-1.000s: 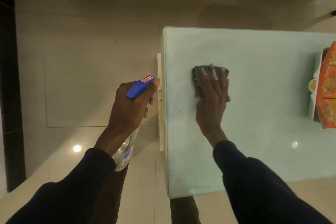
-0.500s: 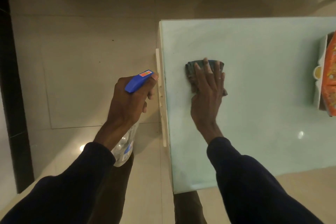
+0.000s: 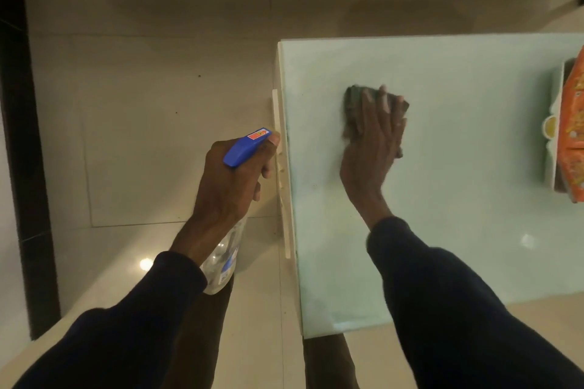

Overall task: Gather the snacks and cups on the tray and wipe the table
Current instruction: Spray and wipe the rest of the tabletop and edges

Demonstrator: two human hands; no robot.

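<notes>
Table (image 3: 458, 230): pale green glossy top, rectangular, with a cream edge strip. The wiping cloth (image 3: 352, 104), dark and folded, lay on the left part of the top. Against the frame half a second ago it had shifted toward the far edge and a little away from the left edge, and it was motion-blurred. The right hand (image 3: 373, 148) pressed flat on the cloth with fingers straight and spread. The left hand (image 3: 234, 180) gripped a spray bottle (image 3: 245, 148), position unchanged, just beside the table's left edge; the bottle had a blue trigger head and a clear body. A white tray (image 3: 559, 88) at the right edge held orange snack packets (image 3: 573, 123). A small round yellow-centred item sat at its rim, unidentified. The floor (image 3: 142, 151) was glossy beige tile.
</notes>
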